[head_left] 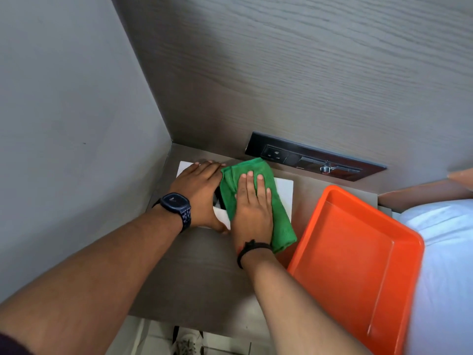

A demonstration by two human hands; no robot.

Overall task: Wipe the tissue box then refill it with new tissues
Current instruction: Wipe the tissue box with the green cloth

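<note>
Taking the white tissue box (284, 190) as the landmark: nearest the camera, well short of the box, a light sneaker (186, 344) shows on the pale floor under the edge of the grey-brown wooden table (194, 272). On the near right of the box, an orange plastic tray (358, 265) sits on the same table, its far-left corner close beside the box's right end, and past the tray's right side lies white bedding (445, 252). The box itself lies flat on the table, tucked toward the corner where the grey wall meets the wood-grain panel. The left hand (202, 190), with a dark watch (176, 204) on its wrist, rests flat on the left part of the box, fingers extended and together, thumb curling down by the box's near edge. The right hand (252, 208), a black cord band (252, 248) at its wrist, presses palm-down with fingers straight on a green cloth (281, 221) spread over the middle of the box; the cloth's near end hangs off the box toward the tray. A dark strip of the box's opening shows between the hands. Beyond the box, on the panel, a black socket plate (314, 156) is mounted.
</note>
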